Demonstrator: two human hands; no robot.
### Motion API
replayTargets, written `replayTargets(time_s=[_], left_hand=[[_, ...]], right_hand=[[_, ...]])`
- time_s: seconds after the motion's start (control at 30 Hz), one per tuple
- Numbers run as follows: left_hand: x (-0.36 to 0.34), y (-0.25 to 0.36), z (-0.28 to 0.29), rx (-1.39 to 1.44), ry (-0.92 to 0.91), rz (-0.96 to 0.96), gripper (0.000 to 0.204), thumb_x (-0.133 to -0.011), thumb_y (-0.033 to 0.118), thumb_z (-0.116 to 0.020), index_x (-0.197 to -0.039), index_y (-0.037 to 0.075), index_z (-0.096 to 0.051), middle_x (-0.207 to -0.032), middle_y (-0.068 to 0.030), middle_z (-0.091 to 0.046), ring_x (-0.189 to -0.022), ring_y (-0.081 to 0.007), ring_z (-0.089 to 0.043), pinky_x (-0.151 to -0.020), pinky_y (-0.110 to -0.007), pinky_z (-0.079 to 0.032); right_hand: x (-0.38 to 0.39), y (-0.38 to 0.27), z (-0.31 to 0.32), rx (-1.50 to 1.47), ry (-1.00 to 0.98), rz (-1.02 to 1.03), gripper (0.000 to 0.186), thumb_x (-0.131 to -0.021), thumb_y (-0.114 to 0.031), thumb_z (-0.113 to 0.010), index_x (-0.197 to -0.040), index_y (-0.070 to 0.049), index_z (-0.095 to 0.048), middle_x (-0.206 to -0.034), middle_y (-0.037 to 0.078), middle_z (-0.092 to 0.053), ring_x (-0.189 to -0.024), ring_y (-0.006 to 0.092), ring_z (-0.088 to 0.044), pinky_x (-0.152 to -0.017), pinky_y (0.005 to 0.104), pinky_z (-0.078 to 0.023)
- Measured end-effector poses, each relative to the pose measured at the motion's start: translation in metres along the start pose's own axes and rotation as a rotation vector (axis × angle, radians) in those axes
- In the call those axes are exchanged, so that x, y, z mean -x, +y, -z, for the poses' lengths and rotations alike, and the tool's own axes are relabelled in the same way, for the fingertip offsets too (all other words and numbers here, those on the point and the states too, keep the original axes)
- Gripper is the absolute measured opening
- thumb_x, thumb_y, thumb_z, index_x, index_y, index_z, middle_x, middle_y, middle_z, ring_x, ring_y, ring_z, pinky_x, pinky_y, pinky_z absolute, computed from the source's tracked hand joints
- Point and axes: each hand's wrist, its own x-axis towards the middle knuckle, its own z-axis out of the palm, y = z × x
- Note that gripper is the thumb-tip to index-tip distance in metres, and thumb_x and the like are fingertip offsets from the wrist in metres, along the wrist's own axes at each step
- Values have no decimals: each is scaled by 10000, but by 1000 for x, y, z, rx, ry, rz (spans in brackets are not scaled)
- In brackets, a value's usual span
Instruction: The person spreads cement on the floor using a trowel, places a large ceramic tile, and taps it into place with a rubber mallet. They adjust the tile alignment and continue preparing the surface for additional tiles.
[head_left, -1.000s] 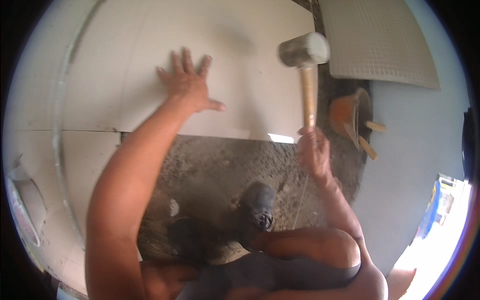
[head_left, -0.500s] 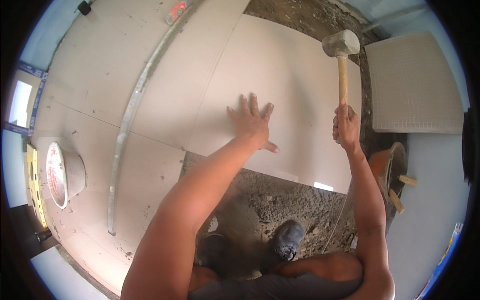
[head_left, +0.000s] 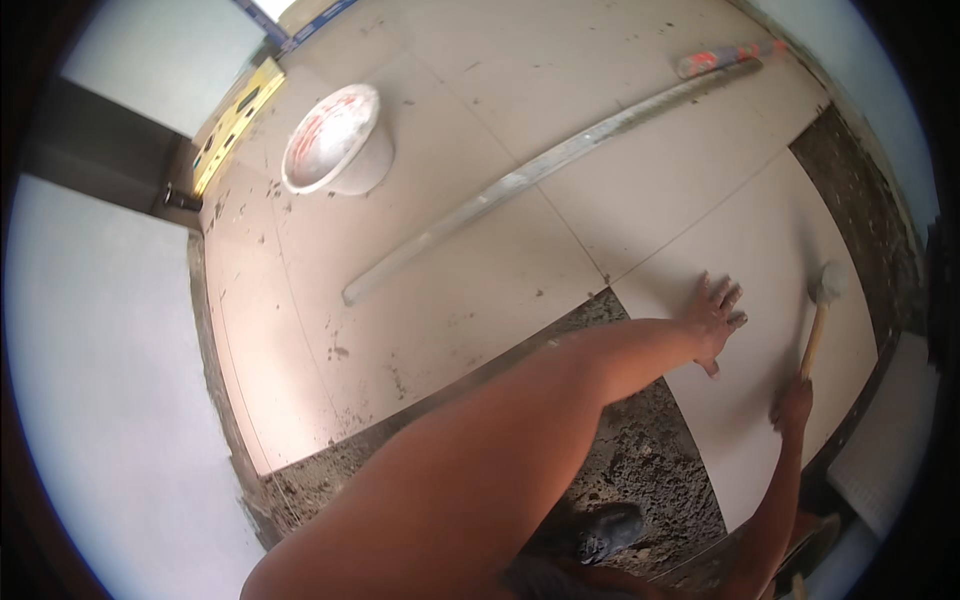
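My left hand (head_left: 712,325) lies with its fingers spread on a large beige tile (head_left: 745,420) beside dark, lumpy mortar (head_left: 665,470). My right hand (head_left: 791,400) is closed on the wooden handle of a mallet (head_left: 826,285); its pale head is low over the same tile, to the right of my left hand, but I cannot tell whether it touches. A straight string-thin joint runs from the tile's corner between neighbouring tiles. My left forearm crosses the lower middle of the view and hides part of the mortar.
A long metal straightedge (head_left: 520,180) lies across the tiles, a red-and-grey tool (head_left: 705,62) by its far end. A white bucket (head_left: 360,155) stands behind it. A yellow level (head_left: 240,120) lies by the left wall (head_left: 110,350). A loose tile (head_left: 880,430) is at the right rim, and my shoe (head_left: 610,530) below.
The view has swung toward the left, bringing the bucket and straightedge into the upper middle. The mallet head has come down from upright beyond my right hand to low over the tile.
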Motion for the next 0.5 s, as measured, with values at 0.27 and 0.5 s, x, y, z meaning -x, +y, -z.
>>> replayTargets(time_s=[0.27,0.5], left_hand=[[175,-222,36,-61,715,436,523,-810,340,-747,-1243,84,-607,-1345,-186,-531,-1267,-363,-487,-1056,-481,-403],[433,-341,69,-586,621,1273,560,-863,370,-686,-1309,66,-536,-1281,-171,-577,-1196,-332,-551,-1076,-494,-367]], right_hand=[[51,39,0,134,-59,122,313,-1031,-308,-480,-1037,2,-436,-819,286,-622,-750,460,-637,-634,507,-475],[56,4,4,304,-144,12,325,-1023,-319,-494,-1053,-8,-407,-867,304,-624,-857,515,-624,-676,548,-493]])
